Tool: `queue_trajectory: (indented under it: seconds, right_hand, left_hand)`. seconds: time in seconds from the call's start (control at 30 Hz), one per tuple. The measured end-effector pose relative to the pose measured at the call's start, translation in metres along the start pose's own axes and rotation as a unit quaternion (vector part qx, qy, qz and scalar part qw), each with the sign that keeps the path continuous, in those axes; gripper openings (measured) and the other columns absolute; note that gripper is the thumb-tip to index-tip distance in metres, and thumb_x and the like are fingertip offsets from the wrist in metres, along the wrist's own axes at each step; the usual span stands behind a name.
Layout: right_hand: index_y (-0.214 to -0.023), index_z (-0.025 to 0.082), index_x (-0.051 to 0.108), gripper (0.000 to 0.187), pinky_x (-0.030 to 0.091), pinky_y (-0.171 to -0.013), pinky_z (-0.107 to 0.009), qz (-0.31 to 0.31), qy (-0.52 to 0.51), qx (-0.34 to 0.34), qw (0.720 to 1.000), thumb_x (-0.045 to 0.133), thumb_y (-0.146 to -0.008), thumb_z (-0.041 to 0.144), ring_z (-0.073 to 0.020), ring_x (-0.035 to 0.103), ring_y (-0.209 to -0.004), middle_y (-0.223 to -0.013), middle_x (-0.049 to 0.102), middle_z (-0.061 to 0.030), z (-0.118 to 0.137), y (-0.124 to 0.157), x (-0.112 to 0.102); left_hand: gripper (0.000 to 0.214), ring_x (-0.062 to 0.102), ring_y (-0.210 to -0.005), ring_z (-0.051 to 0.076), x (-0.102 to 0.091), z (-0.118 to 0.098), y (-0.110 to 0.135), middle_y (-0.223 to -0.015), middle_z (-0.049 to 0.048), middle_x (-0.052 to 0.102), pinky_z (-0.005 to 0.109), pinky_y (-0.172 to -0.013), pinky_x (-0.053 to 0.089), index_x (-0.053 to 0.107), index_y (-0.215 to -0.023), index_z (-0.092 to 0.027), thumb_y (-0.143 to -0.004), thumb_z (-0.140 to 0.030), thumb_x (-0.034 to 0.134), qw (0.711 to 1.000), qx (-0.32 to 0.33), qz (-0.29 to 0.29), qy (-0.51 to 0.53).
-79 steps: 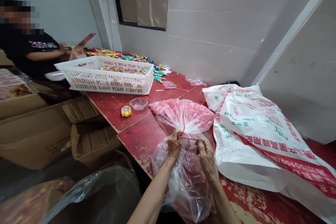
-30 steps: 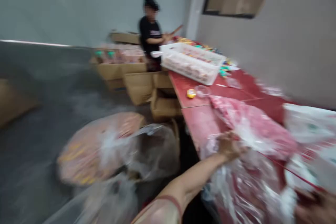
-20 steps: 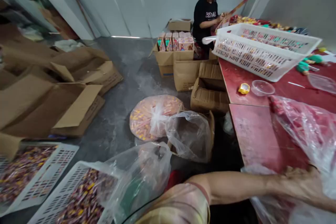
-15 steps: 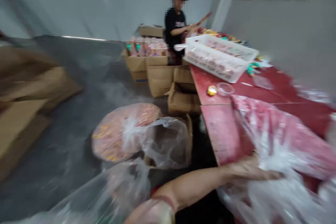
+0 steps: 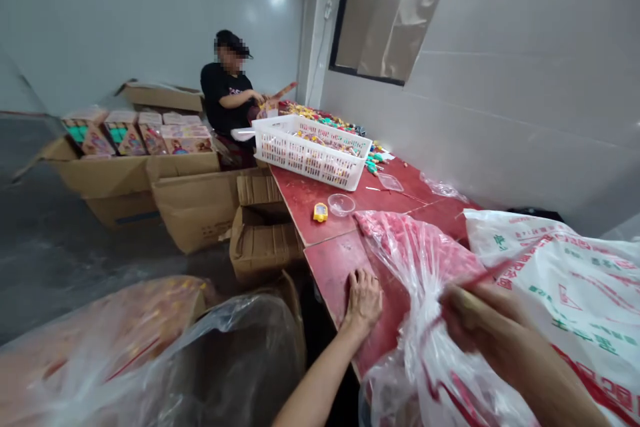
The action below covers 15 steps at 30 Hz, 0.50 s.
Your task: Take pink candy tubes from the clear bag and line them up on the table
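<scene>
My left hand (image 5: 364, 298) rests flat on the red tabletop (image 5: 333, 273), near its front edge, with nothing in it. My right hand (image 5: 475, 320), a little blurred, is closed on a red tie string (image 5: 487, 273) at the gathered neck of a clear plastic bag (image 5: 425, 240). One length of the string stretches up and right from the fist; more red string hangs below along the plastic. Pinkish-red contents fill the part of the bag lying on the table. Its loose, crumpled mouth spreads towards me. The fingertips of my right hand are partly hidden.
A white basket (image 5: 310, 163), a yellow tape measure (image 5: 321, 212) and a clear round lid (image 5: 341, 205) lie farther along the table. White printed sacks (image 5: 575, 280) sit at right. Cardboard boxes (image 5: 195, 203) and a filled plastic bag (image 5: 125, 320) stand left. A person works at the far end.
The view has swung right. My left hand has left the bag's neck and come down on the tabletop. My right hand is now in view, holding the red string.
</scene>
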State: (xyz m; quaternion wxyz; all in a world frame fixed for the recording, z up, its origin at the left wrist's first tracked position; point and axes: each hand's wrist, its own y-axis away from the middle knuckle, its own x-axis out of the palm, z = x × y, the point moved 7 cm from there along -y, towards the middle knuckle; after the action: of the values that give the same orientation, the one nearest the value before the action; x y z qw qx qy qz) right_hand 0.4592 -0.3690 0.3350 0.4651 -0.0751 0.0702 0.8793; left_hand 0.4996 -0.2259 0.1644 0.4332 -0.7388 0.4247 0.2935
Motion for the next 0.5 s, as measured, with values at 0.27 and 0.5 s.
queue_trajectory:
  seconds: [0.27, 0.5]
  right_hand:
    - [-0.09, 0.01, 0.057, 0.028, 0.041, -0.043, -0.017, -0.185, 0.21, -0.072, 0.957, 0.04, -0.094, 0.032, -0.0094, 0.053, -0.049, -0.069, 0.059, -0.005, 0.058, -0.241, -0.021]
    - [-0.115, 0.012, 0.055, 0.03, 0.046, -0.05, -0.019, -0.163, 0.385, 0.003, 0.908, 0.051, -0.092, 0.03, -0.0122, 0.061, -0.056, -0.089, 0.065, -0.0092, 0.072, -0.284, -0.06]
  left_hand:
    - [0.035, 0.047, -0.114, 0.033, 0.008, 0.003, -0.006, -0.12, 0.0181, 0.058, 0.053, -0.1, 0.035, 0.062, -0.115, -0.008, -0.085, -0.022, 0.053, 0.995, 0.021, 0.043, -0.092]
    - [0.029, 0.048, -0.111, 0.032, 0.006, 0.006, -0.01, -0.115, 0.017, 0.059, 0.052, -0.098, 0.036, 0.064, -0.111, -0.009, -0.088, -0.02, 0.051, 0.997, 0.015, 0.037, -0.072]
